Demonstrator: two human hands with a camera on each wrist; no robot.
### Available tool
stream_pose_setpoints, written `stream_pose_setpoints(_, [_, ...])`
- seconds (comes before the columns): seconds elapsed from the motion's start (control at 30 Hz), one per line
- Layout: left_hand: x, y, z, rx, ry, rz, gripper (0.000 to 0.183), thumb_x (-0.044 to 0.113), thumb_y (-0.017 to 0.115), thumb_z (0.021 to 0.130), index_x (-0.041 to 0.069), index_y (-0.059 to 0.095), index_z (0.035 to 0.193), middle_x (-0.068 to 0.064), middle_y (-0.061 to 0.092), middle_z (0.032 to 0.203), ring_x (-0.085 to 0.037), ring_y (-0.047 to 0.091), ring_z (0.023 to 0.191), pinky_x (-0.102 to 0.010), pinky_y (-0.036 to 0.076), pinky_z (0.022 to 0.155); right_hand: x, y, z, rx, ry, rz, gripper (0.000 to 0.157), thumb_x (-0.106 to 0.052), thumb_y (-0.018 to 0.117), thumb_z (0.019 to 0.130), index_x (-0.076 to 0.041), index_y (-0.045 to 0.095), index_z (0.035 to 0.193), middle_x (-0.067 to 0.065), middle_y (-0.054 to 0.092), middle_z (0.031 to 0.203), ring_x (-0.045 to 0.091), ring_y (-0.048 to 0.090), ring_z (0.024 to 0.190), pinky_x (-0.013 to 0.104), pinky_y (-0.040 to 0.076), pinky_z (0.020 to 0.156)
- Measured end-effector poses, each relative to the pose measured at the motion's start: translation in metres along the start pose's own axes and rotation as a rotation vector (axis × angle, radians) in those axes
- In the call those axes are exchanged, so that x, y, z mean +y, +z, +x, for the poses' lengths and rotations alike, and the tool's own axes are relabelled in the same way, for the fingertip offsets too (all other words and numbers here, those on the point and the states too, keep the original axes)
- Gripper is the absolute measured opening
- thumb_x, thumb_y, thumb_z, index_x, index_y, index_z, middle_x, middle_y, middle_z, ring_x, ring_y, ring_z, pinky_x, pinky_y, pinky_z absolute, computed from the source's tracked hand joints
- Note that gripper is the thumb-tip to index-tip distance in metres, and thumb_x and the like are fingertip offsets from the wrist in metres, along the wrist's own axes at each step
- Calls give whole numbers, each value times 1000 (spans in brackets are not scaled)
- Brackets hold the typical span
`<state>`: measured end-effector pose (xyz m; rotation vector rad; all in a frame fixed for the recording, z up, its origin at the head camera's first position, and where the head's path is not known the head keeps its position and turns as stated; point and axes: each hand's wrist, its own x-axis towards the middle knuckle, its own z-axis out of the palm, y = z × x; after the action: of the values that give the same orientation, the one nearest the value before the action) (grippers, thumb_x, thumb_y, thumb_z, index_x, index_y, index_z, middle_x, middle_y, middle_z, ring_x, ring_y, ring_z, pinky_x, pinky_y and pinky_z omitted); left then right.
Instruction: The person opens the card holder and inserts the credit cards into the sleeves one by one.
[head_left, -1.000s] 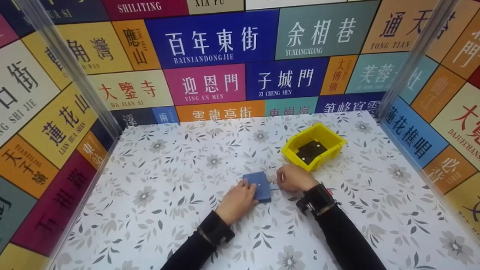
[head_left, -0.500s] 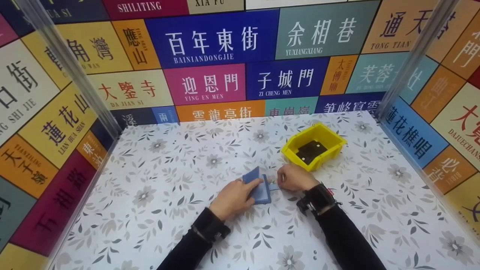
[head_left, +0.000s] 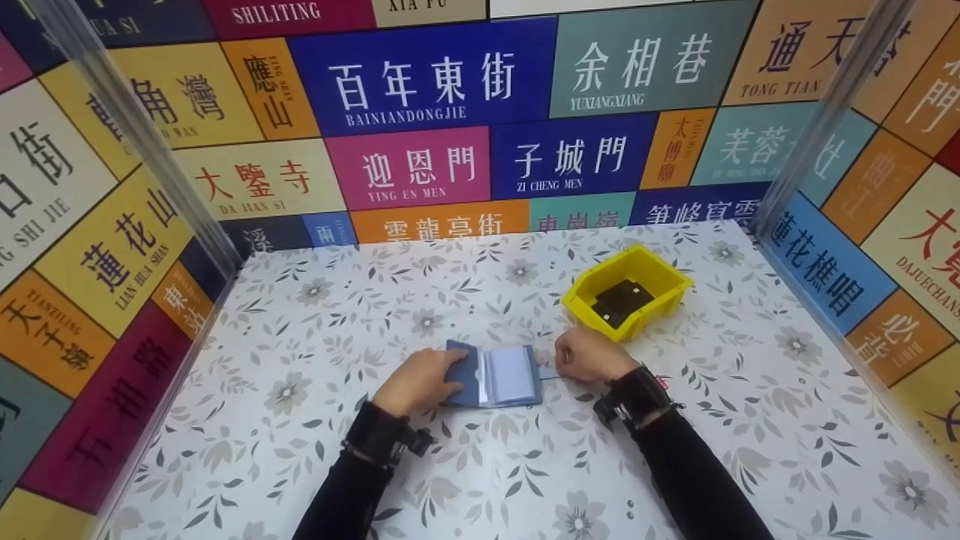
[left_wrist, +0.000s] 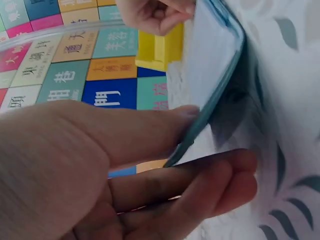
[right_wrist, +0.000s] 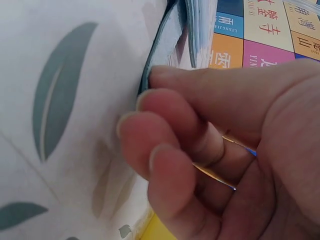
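Note:
A blue card holder (head_left: 466,375) lies spread open on the table, with clear-looking plastic sleeves (head_left: 512,373) bound inside it. My left hand (head_left: 418,381) pinches the left cover by its outer edge. In the left wrist view, the thumb (left_wrist: 165,122) is on the inner face and the other fingers (left_wrist: 210,185) are beneath. A narrow blue strap (head_left: 550,373) sticks out from the holder's right side. Its end is pinched between the thumb and curled fingers of my right hand (head_left: 592,356); the right wrist view shows this strap (right_wrist: 162,45) up close.
Behind my right hand stands a yellow bin (head_left: 667,289) with dark flat items (head_left: 624,299) in it. The floral-patterned table (head_left: 337,315) is bounded by walls (head_left: 420,82) of coloured name panels, with clear strips at the corners.
My left hand has lifted the holder's front cover and swung it over to the left, which exposes the sleeves. The right hand has stayed in place on the strap.

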<state>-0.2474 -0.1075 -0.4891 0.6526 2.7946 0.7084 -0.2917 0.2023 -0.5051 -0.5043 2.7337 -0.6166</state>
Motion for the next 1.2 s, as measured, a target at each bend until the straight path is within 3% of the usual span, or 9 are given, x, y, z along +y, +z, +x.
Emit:
stream_pose_setpoints(0.33, [-17,16,7,-56,-19,14,60,27,81,88,15,62,144,-18,64,142,-39,61,128,-51,47,111,2,-6,-6,15,79,-36,10,-7,76,86,-13,73,78,2,67,76,21,58,73,34,49,70])
stream_pose_setpoints(0.47, [-13,20,10,-47,40,86,60,32,80,90,14,62,144,-25,59,139,-41,61,121,-53,50,105,3,-11,-9,37,107,-75,10,-4,75,84,-11,74,78,4,68,78,23,59,74,36,50,71])
stream_pose_setpoints(0.6, [-11,23,13,0,94,144,58,32,82,87,12,66,140,-15,58,128,-32,59,112,-48,54,96,2,-13,-11,47,114,-89,10,-3,74,83,-11,75,77,4,68,78,23,60,73,35,50,69])
stream_pose_setpoints(0.77, [-13,23,13,14,104,163,56,33,81,87,13,67,138,-10,58,143,-33,55,129,-52,51,103,1,-14,-11,62,79,-110,12,1,73,78,-10,76,73,4,68,73,22,59,67,33,49,61])
stream_pose_setpoints(0.9, [-13,23,13,-10,92,158,57,35,79,90,14,65,141,-11,55,151,-36,52,135,-56,46,109,-1,-17,-12,74,81,-90,7,-4,74,82,-9,77,80,3,69,76,22,60,71,34,50,67])
stream_pose_setpoints(0.97, [-12,23,13,-19,87,161,58,36,78,90,14,64,142,-12,54,152,-36,52,136,-55,45,111,-3,-23,-13,110,85,-47,8,-9,74,88,-8,79,93,4,70,82,22,60,75,36,51,71])
stream_pose_setpoints(1.03, [-12,24,13,-31,79,170,59,37,77,91,15,63,143,-11,53,153,-35,51,138,-54,44,112,-4,-33,-13,180,94,9,19,-15,73,93,-8,78,110,6,69,88,24,60,79,38,52,73])
stream_pose_setpoints(1.2, [-11,25,15,-49,58,183,61,38,77,91,17,60,146,-9,51,156,-33,49,140,-54,42,115,17,-77,-3,436,175,89,36,-22,70,97,-7,65,129,14,63,109,31,58,96,47,54,86])
